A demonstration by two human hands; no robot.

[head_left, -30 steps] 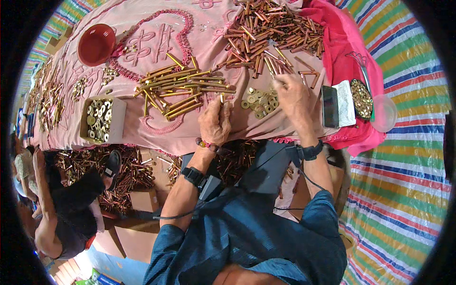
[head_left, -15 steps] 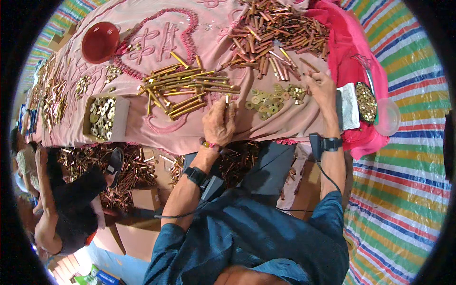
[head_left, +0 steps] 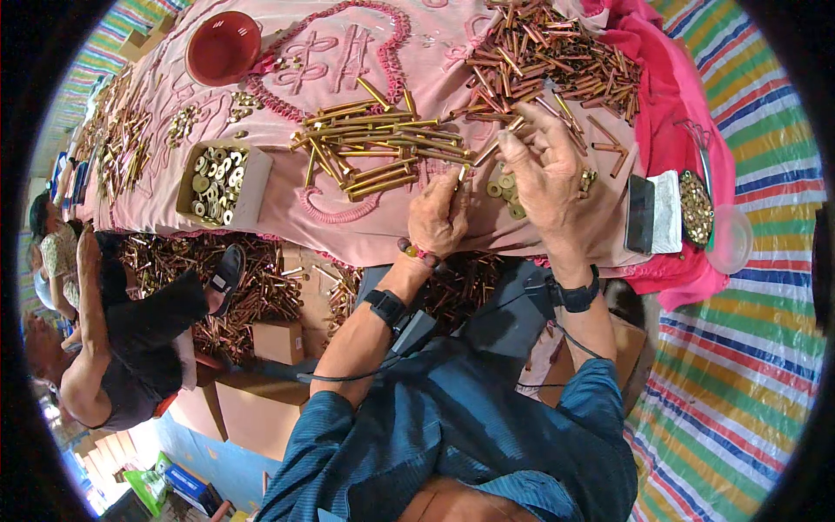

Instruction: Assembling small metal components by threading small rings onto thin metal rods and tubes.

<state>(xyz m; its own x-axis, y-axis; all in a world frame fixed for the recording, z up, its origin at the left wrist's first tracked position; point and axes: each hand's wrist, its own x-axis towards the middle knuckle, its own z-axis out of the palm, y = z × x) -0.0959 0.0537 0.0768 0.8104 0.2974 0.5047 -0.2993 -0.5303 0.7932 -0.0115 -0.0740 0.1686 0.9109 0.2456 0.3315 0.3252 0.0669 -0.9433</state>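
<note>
My left hand point(head_left: 439, 216) is closed over the table's front part, with the bright tip of a bolt point(head_left: 463, 174) poking up between thumb and fingers; the rest of it is hidden. My right hand point(head_left: 550, 178) is raised beside it, pinching a copper-coloured metal sleeve point(head_left: 492, 149) that slants down toward the left hand. Behind the left hand lies a heap of long brass-coloured bolts point(head_left: 370, 143). Beneath the right hand are loose washers point(head_left: 506, 193), partly covered, and small nuts point(head_left: 588, 180). A large pile of sleeves point(head_left: 557, 65) spreads beyond.
An open box of washers point(head_left: 219, 184) and a red bowl point(head_left: 223, 48) stand on the left of the pink cloth point(head_left: 313, 248). A phone point(head_left: 641, 215) and a bag of small metal parts point(head_left: 696, 207) lie right. Another person point(head_left: 122, 365) sits at left.
My right hand has moved left from the sleeve pile's near edge toward my left hand, bringing a sleeve. My left hand keeps its grip. The whole view has shifted slightly.
</note>
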